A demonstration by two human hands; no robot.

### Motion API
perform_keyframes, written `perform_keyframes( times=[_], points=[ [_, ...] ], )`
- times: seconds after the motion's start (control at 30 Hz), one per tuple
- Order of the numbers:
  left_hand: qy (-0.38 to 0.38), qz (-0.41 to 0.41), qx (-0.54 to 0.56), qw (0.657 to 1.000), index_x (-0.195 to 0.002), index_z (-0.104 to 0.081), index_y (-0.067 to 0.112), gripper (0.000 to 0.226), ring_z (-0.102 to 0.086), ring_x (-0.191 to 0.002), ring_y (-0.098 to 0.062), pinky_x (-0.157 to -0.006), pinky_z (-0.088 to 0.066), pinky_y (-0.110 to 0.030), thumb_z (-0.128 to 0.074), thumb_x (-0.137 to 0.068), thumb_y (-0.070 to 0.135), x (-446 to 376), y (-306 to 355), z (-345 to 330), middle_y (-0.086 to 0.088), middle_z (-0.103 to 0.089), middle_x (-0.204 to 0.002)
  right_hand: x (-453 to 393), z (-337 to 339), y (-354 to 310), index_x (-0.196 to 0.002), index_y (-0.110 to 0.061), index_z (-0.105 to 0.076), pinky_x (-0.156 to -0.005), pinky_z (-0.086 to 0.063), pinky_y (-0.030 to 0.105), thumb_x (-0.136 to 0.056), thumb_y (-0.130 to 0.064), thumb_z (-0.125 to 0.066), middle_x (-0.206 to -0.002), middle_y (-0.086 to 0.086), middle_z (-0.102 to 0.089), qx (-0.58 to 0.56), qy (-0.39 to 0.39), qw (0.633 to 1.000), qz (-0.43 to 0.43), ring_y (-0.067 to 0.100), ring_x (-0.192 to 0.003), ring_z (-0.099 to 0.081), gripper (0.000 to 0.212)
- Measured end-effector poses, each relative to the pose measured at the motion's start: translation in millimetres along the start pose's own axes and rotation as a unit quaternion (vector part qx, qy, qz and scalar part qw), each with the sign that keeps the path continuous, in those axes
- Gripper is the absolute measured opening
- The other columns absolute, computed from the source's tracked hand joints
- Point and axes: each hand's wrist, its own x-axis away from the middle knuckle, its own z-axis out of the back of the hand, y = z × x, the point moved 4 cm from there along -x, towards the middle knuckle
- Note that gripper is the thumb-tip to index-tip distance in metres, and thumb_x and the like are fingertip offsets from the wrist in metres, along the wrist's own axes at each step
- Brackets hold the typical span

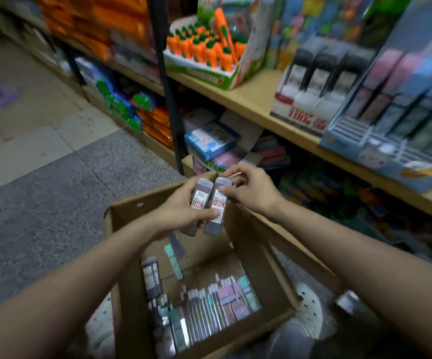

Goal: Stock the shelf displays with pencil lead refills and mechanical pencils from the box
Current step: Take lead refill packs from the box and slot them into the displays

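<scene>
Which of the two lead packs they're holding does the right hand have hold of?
The right-hand pack: the right hand pinches its top, while the left hand grips both packs lower down.

Refill packs (pixel 208 200) above the box (pixel 129 257), shelf (pixel 256 99) behind right.

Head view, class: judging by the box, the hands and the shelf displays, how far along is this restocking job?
Partly done: the red-and-white lead refill display already holds dark cases. In hand: the left hand grips two refill cases, the right hand pinching the top of one. Left: the cardboard box still holds many packs across its bottom.
</scene>
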Motion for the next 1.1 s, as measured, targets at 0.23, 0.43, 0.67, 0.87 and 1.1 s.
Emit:
perform_keyframes(
  times=[0.23,0.43,0.67,0.87,1.1],
  points=[
    [-0.045,-0.100,0.022,0.994,-0.134,-0.045,0.023,0.066,-0.067,-0.077,-0.007,-0.057,-0.050,-0.020,-0.076,-0.079,0.001,-10.5,89.2,-22.5,-0.003,-0.068,-0.104,23.1,63.7,-64.9,-0.106,-0.018,-0.059,-0.055,-0.057,0.028,-0.078,-0.002,-0.077,-0.084,0.013,-0.070,0.034,0.048,0.997,0.050,0.014,-0.070,-0.069,0.037],
    [-0.029,-0.086,0.168,0.982,-0.122,-0.047,0.011,0.032,-0.057,-0.062,-0.016,-0.054,-0.049,-0.029,-0.055,-0.093,-0.002,-29.4,129.9,-48.2,-0.013,-0.060,-0.093,31.5,134.1,-103.6,-0.102,-0.027,-0.056,-0.072,-0.057,0.040,-0.075,-0.017,-0.082,-0.078,-0.003,-0.060,0.170,0.194,0.962,0.091,0.010,-0.061,-0.059,0.039],
    [-0.004,-0.090,0.223,0.971,-0.120,-0.049,0.013,0.033,-0.065,-0.080,-0.015,-0.079,-0.059,-0.038,-0.040,-0.098,-0.009,-53.9,143.7,-51.5,-0.006,-0.057,-0.096,29.9,205.8,-151.1,-0.103,-0.028,-0.048,-0.059,-0.046,0.009,-0.081,-0.021,-0.078,-0.080,-0.018,-0.057,0.260,0.326,0.889,0.190,-0.007,-0.070,-0.060,0.037],
    [0.015,-0.099,0.264,0.959,-0.108,-0.061,0.014,0.026,-0.069,-0.085,-0.014,-0.077,-0.061,-0.036,-0.051,-0.095,-0.006,-59.2,143.5,-54.4,-0.005,-0.068,-0.101,6.9,201.6,-148.4,-0.103,-0.018,-0.047,-0.064,-0.047,0.018,-0.083,-0.016,-0.076,-0.085,-0.014,-0.057,0.325,0.330,0.860,0.215,0.002,-0.072,-0.058,0.035],
    [0.019,-0.115,0.271,0.955,-0.112,-0.063,0.012,0.026,-0.069,-0.090,-0.018,-0.076,-0.061,-0.033,-0.054,-0.094,-0.004,-64.7,149.0,-48.3,-0.004,-0.073,-0.103,-21.9,188.4,-134.9,-0.103,-0.019,-0.048,-0.078,-0.056,0.037,-0.082,-0.013,-0.075,-0.100,-0.005,-0.063,0.363,0.314,0.852,0.209,0.017,-0.092,-0.064,0.035]
  ],
)
